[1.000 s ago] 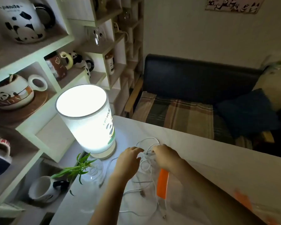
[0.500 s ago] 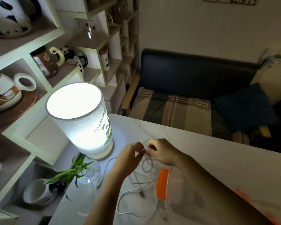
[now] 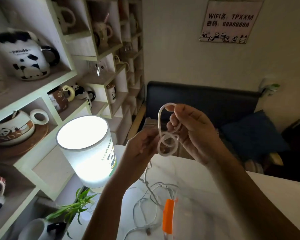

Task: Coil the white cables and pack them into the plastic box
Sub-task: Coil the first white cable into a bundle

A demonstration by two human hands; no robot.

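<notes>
Both hands hold white cable above table.
Right hand [image 3: 194,134] fingers curl through smooth round loops [image 3: 167,144]; left hand [image 3: 140,146] pinches the strand. Wall sign [image 3: 230,21]: "WIFI名: TPXXM".

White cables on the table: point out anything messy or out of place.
The loose white cables lie in a tangled heap on the table, beside the plastic box's orange latch, not inside. Only the cable held by both hands is looped.
</notes>
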